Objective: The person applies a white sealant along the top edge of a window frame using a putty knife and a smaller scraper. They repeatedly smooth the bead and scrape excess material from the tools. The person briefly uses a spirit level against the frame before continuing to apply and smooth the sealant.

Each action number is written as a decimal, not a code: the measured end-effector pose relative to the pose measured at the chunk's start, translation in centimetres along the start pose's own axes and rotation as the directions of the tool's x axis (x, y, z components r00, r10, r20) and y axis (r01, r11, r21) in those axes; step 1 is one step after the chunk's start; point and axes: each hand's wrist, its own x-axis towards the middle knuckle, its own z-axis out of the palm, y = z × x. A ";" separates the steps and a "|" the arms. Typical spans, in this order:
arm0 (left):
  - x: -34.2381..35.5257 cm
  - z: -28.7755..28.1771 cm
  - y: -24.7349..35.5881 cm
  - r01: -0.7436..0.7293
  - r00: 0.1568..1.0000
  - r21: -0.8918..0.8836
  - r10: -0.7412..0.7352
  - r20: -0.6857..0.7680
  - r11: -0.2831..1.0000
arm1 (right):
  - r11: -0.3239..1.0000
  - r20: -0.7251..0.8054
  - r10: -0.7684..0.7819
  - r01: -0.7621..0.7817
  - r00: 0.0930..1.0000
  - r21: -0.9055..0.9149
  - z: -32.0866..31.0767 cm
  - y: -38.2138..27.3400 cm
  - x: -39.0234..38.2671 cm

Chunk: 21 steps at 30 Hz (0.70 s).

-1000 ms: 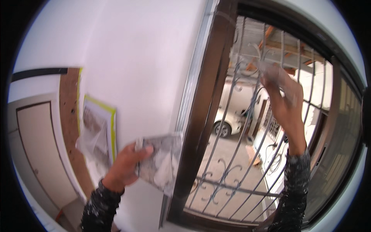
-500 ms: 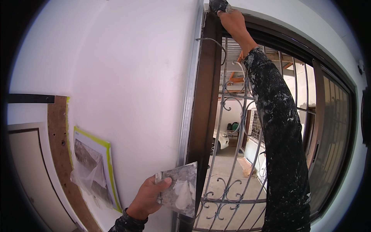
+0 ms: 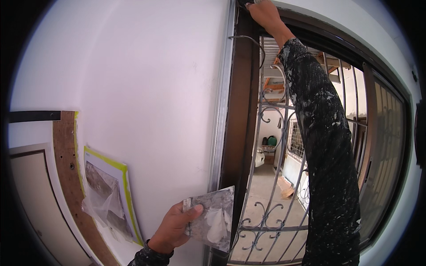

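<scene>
Low in the middle, my left hand (image 3: 174,225) grips a flat, square metal plate (image 3: 202,217), thumb on top and fingers underneath. White paste lies on the plate in a smooth patch (image 3: 218,225), with grey smears around it. My right hand (image 3: 266,17) is raised to the top left corner of the brown door frame (image 3: 239,119). Its fingers are closed on a dark object (image 3: 246,2), mostly cut off by the upper picture edge, so its kind cannot be made out. The right sleeve (image 3: 326,146) is black and spotted with white.
A metal edge strip (image 3: 219,133) runs between the white wall (image 3: 151,97) and the frame. Behind my right arm stands a scrolled iron grille (image 3: 270,228). A sliding panel (image 3: 381,146) is at right. A plastic-covered picture sheet (image 3: 108,190) and a brown board (image 3: 71,166) are at left.
The view has shifted slightly. My right hand and the dark object sit higher, nearly out of the picture. The left hand still holds the plate, now a little farther right in view.
</scene>
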 end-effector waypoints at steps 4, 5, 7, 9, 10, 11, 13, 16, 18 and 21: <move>0.0 0.0 0.1 0.005 1.000 0.019 -0.005 0.001 1.000 | 0.999 0.007 -0.050 0.050 0.999 -0.019 1.3 0.7 0.9; 0.0 0.0 0.1 0.023 1.000 0.016 -0.023 -0.005 1.000 | 0.997 -0.011 -0.075 0.075 0.997 -0.023 1.4 0.8 1.0; 0.1 0.0 0.2 0.011 1.000 0.042 -0.010 -0.008 0.999 | 0.995 0.100 -0.053 0.061 0.994 -0.077 1.5 0.9 1.0; 0.1 0.0 0.2 0.009 1.000 0.049 -0.009 -0.012 0.999 | 0.979 0.183 -0.094 0.124 0.979 -0.164 1.3 0.9 0.8; 0.1 0.0 0.2 0.009 1.000 0.047 -0.008 -0.011 0.999 | 0.956 0.217 -0.145 0.193 0.965 -0.221 1.2 0.9 0.6; 0.2 0.0 0.1 0.023 0.999 0.038 -0.023 -0.023 0.999 | 0.925 0.252 -0.194 0.262 0.948 -0.273 1.1 0.8 0.4; 0.1 0.0 0.0 -0.001 1.000 0.043 0.002 -0.011 0.999 | 0.875 0.245 -0.262 0.337 0.933 -0.348 0.8 0.4 -0.2; 0.1 0.0 0.0 -0.002 1.000 0.047 0.003 -0.014 0.999 | 0.861 0.152 -0.302 0.338 0.941 -0.379 0.2 -0.5 -1.3; 0.1 0.1 0.1 -0.001 1.000 0.050 0.001 -0.012 0.999 | 0.872 0.159 -0.306 0.343 0.939 -0.349 -0.5 -1.3 -2.0; 0.1 0.1 0.2 -0.003 1.000 0.049 0.003 -0.005 0.999 | 0.992 0.198 -0.093 0.107 0.976 -0.062 -2.2 -2.8 -2.5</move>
